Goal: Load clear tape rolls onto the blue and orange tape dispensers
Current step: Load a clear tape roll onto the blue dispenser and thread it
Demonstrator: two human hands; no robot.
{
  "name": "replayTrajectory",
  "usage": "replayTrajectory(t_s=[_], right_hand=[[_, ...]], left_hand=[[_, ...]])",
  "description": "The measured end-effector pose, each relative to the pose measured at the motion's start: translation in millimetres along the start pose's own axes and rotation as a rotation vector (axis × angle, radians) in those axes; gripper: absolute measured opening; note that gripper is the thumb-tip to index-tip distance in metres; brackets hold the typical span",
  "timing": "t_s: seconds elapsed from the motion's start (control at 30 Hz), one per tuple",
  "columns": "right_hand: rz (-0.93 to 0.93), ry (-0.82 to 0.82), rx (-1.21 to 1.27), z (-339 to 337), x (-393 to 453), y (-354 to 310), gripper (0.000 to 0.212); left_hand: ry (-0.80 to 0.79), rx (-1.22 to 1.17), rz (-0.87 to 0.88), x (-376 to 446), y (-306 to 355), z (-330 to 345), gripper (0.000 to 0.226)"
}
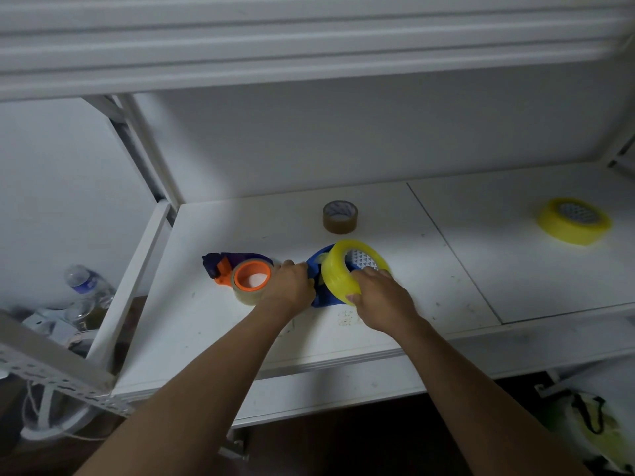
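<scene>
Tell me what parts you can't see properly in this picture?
- Head view: most of the blue dispenser is hidden by the yellowish tape roll and both hands.
- The left hand hides its own fingertips, so its grip on the dispenser is unclear.
- The right hand hides the roll's near edge.
- The bottle label is too small and blurred to read.

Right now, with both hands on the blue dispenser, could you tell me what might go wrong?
1. The right hand holds the yellow-tinted roll tilted against the blue dispenser; it may jam.
2. The left hand lies close to the orange dispenser and could knock it.
</scene>
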State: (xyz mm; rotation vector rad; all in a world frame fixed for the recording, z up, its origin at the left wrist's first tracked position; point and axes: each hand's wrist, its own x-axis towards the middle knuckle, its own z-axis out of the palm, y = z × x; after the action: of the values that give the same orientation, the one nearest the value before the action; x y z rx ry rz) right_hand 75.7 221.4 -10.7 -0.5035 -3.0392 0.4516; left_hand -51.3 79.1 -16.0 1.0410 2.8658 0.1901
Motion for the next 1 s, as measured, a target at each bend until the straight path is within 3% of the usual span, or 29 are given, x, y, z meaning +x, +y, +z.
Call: replayTrajectory(t_s=[0.2, 0.5, 1.0], right_hand=[[0.023, 0.059, 0.05, 1, -2, 3, 0.039], [-0.174, -0.039, -0.262, -13, 7, -1, 0.028], [-0.345, -0.133, -0.261, -28, 15, 31, 0.041]], left_hand=[[0.035, -0.036, -0.008, -3, 2, -1, 0.027], [0.094, -0.061, -0.046, -6, 5, 2, 0.022], [0.038, -0.112, -0.023, -4, -1, -3, 0.024]])
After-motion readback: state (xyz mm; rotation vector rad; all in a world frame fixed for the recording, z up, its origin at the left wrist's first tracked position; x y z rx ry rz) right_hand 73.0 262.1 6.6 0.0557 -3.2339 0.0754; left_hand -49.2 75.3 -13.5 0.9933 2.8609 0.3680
